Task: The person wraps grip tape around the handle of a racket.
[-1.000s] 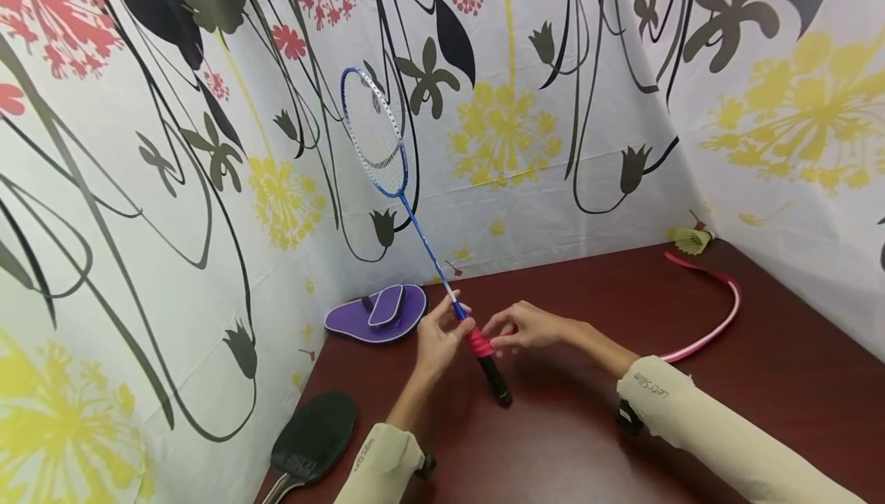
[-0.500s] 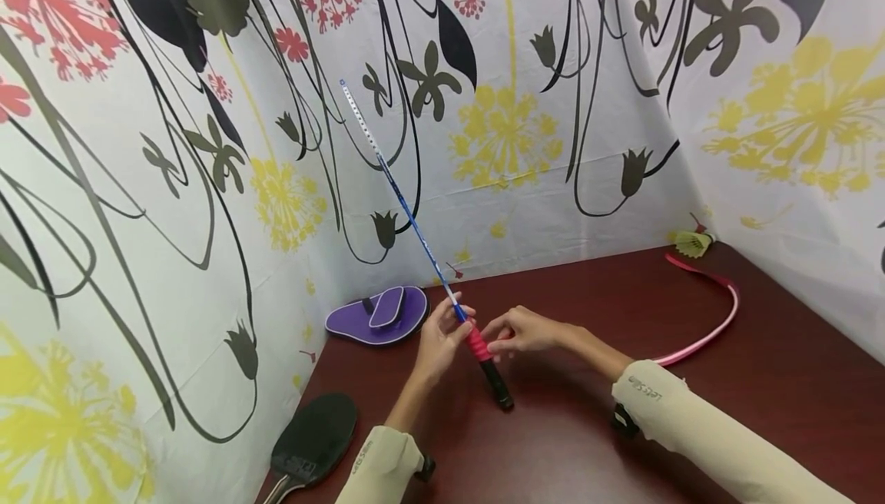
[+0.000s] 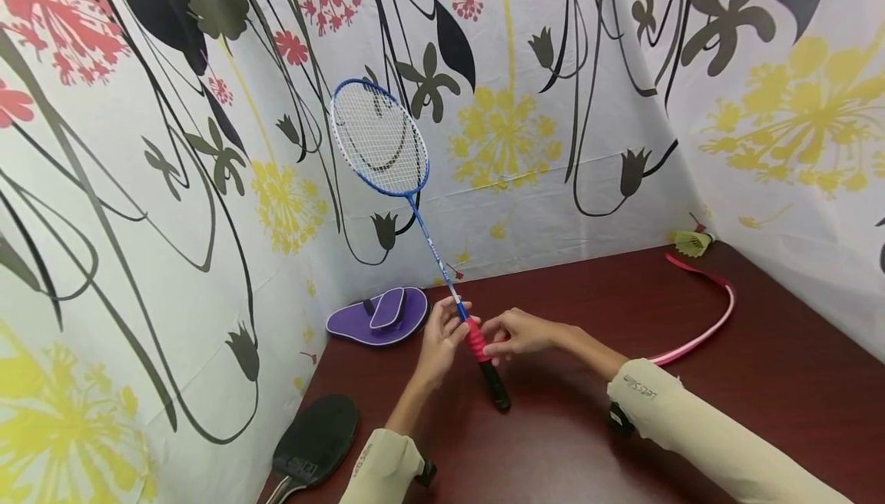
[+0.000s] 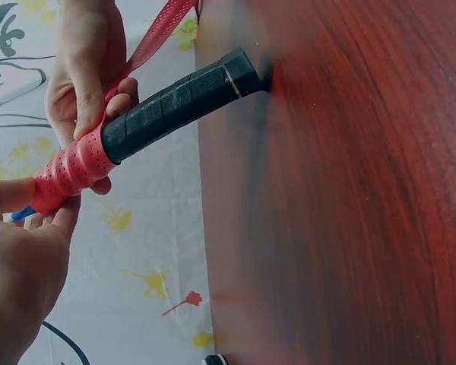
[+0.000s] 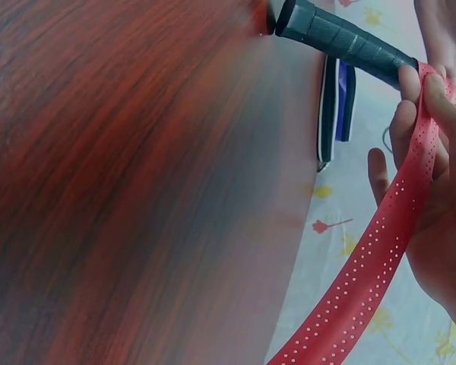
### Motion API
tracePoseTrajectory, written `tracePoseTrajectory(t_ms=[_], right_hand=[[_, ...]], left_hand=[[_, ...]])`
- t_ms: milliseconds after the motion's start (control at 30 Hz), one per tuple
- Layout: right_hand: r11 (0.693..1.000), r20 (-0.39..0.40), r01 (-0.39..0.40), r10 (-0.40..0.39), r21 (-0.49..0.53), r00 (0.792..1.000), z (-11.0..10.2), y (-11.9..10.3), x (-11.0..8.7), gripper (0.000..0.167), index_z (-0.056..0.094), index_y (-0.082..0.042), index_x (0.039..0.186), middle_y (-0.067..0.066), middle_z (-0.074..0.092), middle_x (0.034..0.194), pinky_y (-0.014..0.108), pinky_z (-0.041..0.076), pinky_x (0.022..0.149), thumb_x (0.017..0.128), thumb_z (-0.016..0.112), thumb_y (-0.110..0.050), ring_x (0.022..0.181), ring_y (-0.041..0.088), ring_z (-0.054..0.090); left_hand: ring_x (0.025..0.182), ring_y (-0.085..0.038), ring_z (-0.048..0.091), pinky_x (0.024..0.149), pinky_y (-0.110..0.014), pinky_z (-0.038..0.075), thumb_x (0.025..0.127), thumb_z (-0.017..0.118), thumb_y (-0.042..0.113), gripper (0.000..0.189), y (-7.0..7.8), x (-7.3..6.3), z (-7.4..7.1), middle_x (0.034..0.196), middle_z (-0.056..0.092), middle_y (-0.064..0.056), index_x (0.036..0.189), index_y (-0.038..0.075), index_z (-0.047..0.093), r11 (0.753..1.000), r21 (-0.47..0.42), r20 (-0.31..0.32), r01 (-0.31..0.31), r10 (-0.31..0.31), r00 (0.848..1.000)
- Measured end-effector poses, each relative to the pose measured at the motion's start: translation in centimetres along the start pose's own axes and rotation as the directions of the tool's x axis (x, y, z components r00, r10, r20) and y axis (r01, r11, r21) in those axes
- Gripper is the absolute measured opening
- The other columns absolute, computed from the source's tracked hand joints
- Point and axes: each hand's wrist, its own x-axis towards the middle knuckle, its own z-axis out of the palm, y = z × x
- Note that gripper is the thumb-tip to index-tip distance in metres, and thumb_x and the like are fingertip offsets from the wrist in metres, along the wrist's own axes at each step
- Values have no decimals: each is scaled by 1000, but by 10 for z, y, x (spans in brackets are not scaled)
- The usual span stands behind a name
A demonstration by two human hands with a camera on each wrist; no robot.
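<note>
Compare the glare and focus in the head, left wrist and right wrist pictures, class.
Head: a soft sheen lies on the table, and the strings look fairly crisp. Left wrist: the table turns hazy near its edge, while the handle is clearer. Right wrist: pale, blurry haze crosses the table, but the holes in the red tape are distinct.

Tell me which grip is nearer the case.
Left. In the head view, the left grip is just right of the case; the right grip is farther right.
</note>
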Motion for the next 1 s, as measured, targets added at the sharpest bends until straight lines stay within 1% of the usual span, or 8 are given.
tracePoseTrajectory(t_ms=[100, 200, 333, 467, 633, 700, 867, 1000], right_hand=[[1000, -8, 2, -2, -12, 1000, 1, 1, 1, 28, 68, -7, 120, 15, 77, 79, 42, 62, 59, 99, 73, -26, 72, 45, 73], [1000, -17, 6, -7, -23, 1000, 2, 2, 3, 27, 65, -8, 115, 10, 76, 76, 34, 60, 56, 98, 74, -28, 71, 44, 73], [999, -32, 10, -11, -33, 999, 4, 3, 5, 29, 62, -8, 110, 6, 75, 72, 27, 57, 54, 97, 76, -29, 68, 42, 73], [1000, -43, -15, 14, -25, 999, 5, 4, 7, 30, 61, -10, 106, 6, 74, 72, 27, 57, 54, 94, 79, -32, 68, 42, 73], [999, -52, -36, 35, -17, 998, 8, 4, 8, 32, 60, -13, 105, 3, 73, 72, 32, 60, 56, 92, 81, -33, 69, 41, 73], [999, -63, -29, 27, -33, 998, 9, 5, 9, 33, 60, -13, 104, 0, 71, 70, 32, 60, 55, 91, 82, -35, 65, 36, 73], [998, -96, -8, 1, -66, 995, 12, 5, 10, 37, 59, -15, 101, -5, 67, 68, 32, 58, 52, 88, 85, -38, 54, 17, 68], [997, -117, -10, 1, -82, 993, 15, 5, 12, 37, 59, -17, 99, -7, 65, 66, 29, 55, 49, 87, 85, -40, 50, 9, 63]], left_hand=[[120, -42, 63, 94, -27, 56, 98, 55, -14, 46, 0, -1, 0, 129, 59, -27, 142, -2, 44, 999, 32, -33, 5, -4, 999], [118, -35, 62, 93, -25, 54, 98, 55, -14, 45, 0, -1, 0, 125, 63, -29, 140, -3, 48, 997, 80, -55, -6, 10, 998], [119, -38, 58, 93, -25, 52, 98, 54, -13, 44, -1, -2, -1, 126, 62, -35, 141, -5, 48, 994, 104, -65, -22, 29, 997], [120, -44, 58, 94, -24, 52, 98, 54, -13, 45, -2, -4, -1, 127, 62, -36, 141, -6, 48, 996, 88, -82, -14, 21, 996], [112, -35, 62, 92, -23, 53, 94, 65, -10, 47, -6, -4, 3, 125, 67, -30, 139, -3, 51, 992, 129, -134, 15, 3, 991], [110, -32, 64, 92, -27, 53, 93, 71, -7, 50, -8, -4, 5, 123, 68, -25, 138, -1, 52, 985, 169, -166, 17, 11, 986], [108, -38, 67, 94, -44, 57, 85, 84, -1, 63, -13, -4, 10, 117, 68, -17, 140, 4, 54, 972, 233, -214, 12, 40, 976], [104, -40, 69, 93, -48, 58, 81, 87, -3, 68, -14, -3, 12, 111, 68, -16, 141, 6, 56, 967, 253, -226, -7, 66, 972]])
